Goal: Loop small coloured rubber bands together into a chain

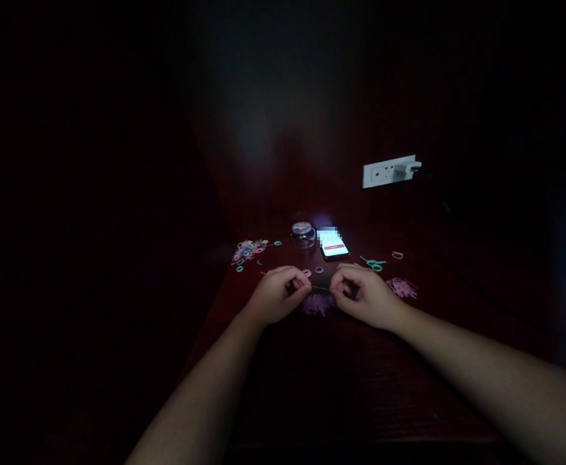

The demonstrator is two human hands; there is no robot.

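Note:
My left hand (pixel 281 294) and my right hand (pixel 367 296) face each other over the dark table, fingertips pinched. Between them runs a thin, taut strand (pixel 320 289), one end in each hand; its material is too small to tell. Just below it lies a pile of short purple strips (pixel 317 304). Beyond the fingertips are a pink ring (pixel 306 273) and a purple ring (pixel 319 270), which look like small hair ties. Another heap of pinkish-purple strips (pixel 403 288) rests to the right of my right hand.
A clear lidded jar (pixel 303 236) stands beside a lit phone (pixel 335 247). Mixed coloured rings and strips (pixel 248 250) are heaped at the left. Green loops (pixel 373 263) and an orange loop (pixel 397 255) lie right. A wall socket (pixel 389 172) holds a plug. Surroundings are very dark.

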